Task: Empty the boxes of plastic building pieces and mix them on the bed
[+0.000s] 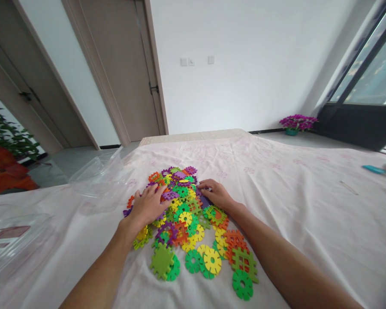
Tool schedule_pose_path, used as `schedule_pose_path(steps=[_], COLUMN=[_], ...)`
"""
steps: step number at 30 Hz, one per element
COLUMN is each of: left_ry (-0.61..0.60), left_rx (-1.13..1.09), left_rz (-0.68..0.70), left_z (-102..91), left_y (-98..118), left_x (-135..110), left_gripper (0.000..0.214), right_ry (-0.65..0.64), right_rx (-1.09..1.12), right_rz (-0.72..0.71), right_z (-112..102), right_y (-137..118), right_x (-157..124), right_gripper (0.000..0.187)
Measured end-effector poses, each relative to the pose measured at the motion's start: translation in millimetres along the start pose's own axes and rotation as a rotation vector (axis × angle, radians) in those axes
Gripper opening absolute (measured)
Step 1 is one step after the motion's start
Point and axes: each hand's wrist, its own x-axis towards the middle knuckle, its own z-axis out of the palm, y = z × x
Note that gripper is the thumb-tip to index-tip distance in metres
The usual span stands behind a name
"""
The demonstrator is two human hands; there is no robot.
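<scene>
A heap of flat plastic interlocking pieces [185, 219] in green, yellow, orange and purple lies on the cloth between my arms. Some are notched discs, others square plates and frames with toothed edges. My left hand [150, 202] rests on the heap's left side, fingers spread, next to a purple toothed piece [170, 195]. At the heap's right edge is my right hand [217, 195], its fingers bent and apart, touching a dark purple piece [206, 200] partly hidden beneath it. A green disc [242, 285] lies nearest to me, by my right forearm.
A white patterned cloth [292, 193] with folds covers the surface. Clear plastic containers [98, 174] stand at the left, one with a label [8, 238]. Toward the right edge lie a blue object [373, 169] and a thin stick [349, 187]. Purple flowers [297, 122] stand on the floor beyond.
</scene>
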Motion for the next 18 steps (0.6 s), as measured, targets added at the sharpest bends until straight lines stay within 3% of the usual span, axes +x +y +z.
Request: schedule_pose_path(steps=[8, 18], left_ry=[0.101, 0.032], left_rx=[0.023, -0.016], left_rz=[0.109, 0.104], left_z=[3.6, 6.5], left_y=[17.0, 11.3], left_x=[-7.5, -4.0], left_gripper=[0.063, 0.062], right_ry=[0.000, 0.012], right_rx=[-0.007, -0.021], right_rz=[-0.008, -0.033], right_z=[1.2, 1.0], right_y=[3.1, -1.0], right_x=[0.0, -0.1], right_gripper=[0.027, 0.027])
